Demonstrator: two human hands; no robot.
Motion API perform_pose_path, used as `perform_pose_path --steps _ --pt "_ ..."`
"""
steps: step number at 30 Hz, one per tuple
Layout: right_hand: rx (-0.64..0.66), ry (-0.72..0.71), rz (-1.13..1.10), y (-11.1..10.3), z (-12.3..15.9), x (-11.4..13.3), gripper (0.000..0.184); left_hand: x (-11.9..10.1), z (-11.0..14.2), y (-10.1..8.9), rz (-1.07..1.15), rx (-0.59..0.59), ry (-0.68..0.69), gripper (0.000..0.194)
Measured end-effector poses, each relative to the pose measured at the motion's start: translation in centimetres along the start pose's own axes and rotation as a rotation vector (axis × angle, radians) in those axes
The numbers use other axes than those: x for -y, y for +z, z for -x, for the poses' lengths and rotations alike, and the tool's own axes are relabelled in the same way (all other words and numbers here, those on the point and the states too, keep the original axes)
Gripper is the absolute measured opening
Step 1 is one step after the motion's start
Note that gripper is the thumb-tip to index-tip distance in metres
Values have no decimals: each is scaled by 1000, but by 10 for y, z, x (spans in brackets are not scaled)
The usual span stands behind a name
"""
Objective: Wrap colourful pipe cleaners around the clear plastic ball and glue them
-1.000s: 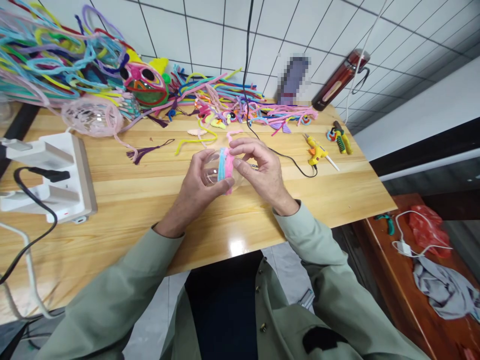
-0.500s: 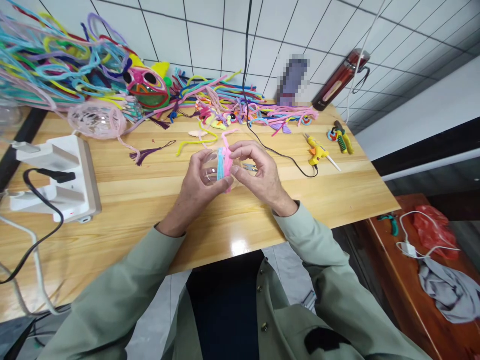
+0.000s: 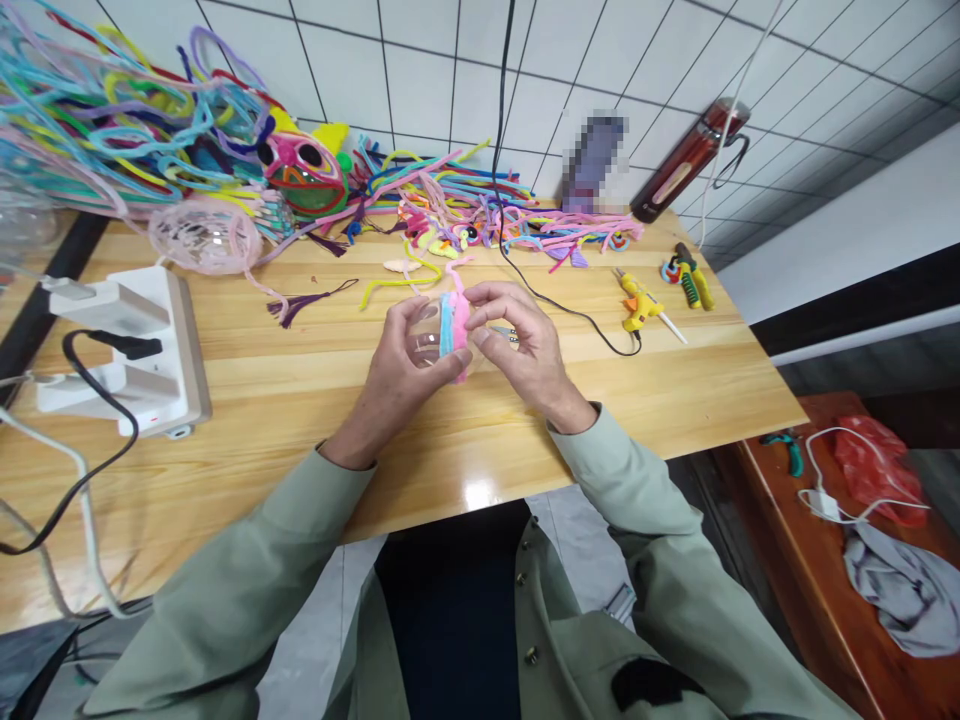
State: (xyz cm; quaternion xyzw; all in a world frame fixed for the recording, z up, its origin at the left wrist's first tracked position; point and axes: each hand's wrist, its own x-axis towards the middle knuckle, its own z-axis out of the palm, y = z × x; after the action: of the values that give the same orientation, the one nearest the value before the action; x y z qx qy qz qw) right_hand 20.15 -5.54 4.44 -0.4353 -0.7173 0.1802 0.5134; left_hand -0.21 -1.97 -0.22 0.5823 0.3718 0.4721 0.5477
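Note:
My left hand (image 3: 397, 375) is wrapped round a clear plastic ball (image 3: 426, 340) held just above the wooden table (image 3: 300, 400). Blue and pink pipe cleaners (image 3: 452, 325) are wound round the ball's middle. My right hand (image 3: 521, 345) pinches the pink pipe cleaner at the ball's top right, and one pink end sticks up above the fingers. Small metal snips (image 3: 504, 335) lie on the table partly behind my right fingers.
Heaps of coloured pipe cleaners (image 3: 450, 205) and a pink-and-green fish figure (image 3: 304, 170) line the table's back edge. A netted clear ball (image 3: 196, 235), white power strip (image 3: 124, 350), yellow glue gun (image 3: 641, 305), pliers (image 3: 694, 280) and a black cable (image 3: 555, 300) lie about.
The ball and both hands have stayed in place; my right fingers have shifted slightly along the pink pipe cleaner. The view has drifted a little to the left.

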Motion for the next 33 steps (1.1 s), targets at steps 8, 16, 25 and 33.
perform_pose_path --steps 8,16,25,33 --pt "-13 -21 3 4 1 -3 25 1 1 1 -9 1 26 87" --pt "-38 87 -4 4 2 -4 40 1 2 1 -40 1 26 86" --pt "-176 342 -398 2 -7 -12 48 -4 1 1 -23 -12 -11 88" --pt "-186 520 -639 -8 -15 -17 52 -9 -2 0 -6 -33 50 79"
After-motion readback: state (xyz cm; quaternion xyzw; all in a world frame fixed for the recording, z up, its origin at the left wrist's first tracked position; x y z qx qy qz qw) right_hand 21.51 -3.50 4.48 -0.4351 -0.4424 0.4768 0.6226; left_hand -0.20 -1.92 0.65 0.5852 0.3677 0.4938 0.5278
